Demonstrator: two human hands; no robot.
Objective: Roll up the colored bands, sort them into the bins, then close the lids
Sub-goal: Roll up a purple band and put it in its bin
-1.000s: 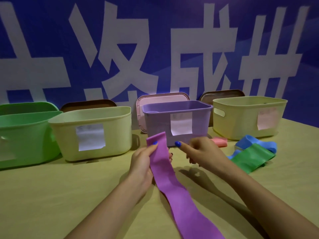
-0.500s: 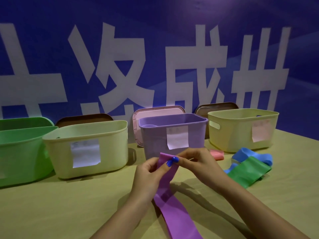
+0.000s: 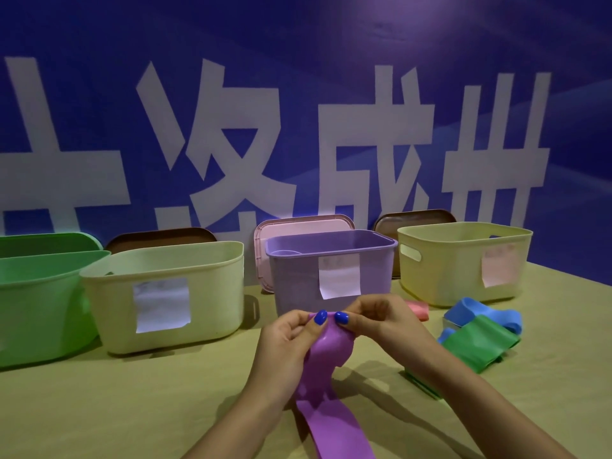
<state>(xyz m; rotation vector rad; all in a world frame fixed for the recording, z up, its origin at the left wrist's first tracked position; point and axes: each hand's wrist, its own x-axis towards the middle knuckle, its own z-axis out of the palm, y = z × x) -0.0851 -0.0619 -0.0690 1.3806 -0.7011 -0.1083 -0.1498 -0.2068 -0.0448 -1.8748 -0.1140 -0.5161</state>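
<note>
A purple band (image 3: 328, 385) runs from the bottom edge up to my hands, its top end curled over. My left hand (image 3: 286, 346) and my right hand (image 3: 381, 321) both pinch that curled end, thumbs side by side, just in front of the purple bin (image 3: 374, 279). A green band (image 3: 477, 342) and a blue band (image 3: 480, 314) lie on the table at the right. A pink band (image 3: 418, 309) lies between the purple bin and the right yellow bin (image 3: 463, 263).
A green bin (image 3: 39, 306) and a pale yellow bin (image 3: 212, 293) stand at the left. A pink lid (image 3: 298, 225) and two brown lids (image 3: 159, 236) (image 3: 414, 218) lean against the blue wall behind the bins. All stand on a tan table (image 3: 116, 409).
My hands have come together at the top of the purple band and folded its flat end over into a curl. The view has tilted upward.
</note>
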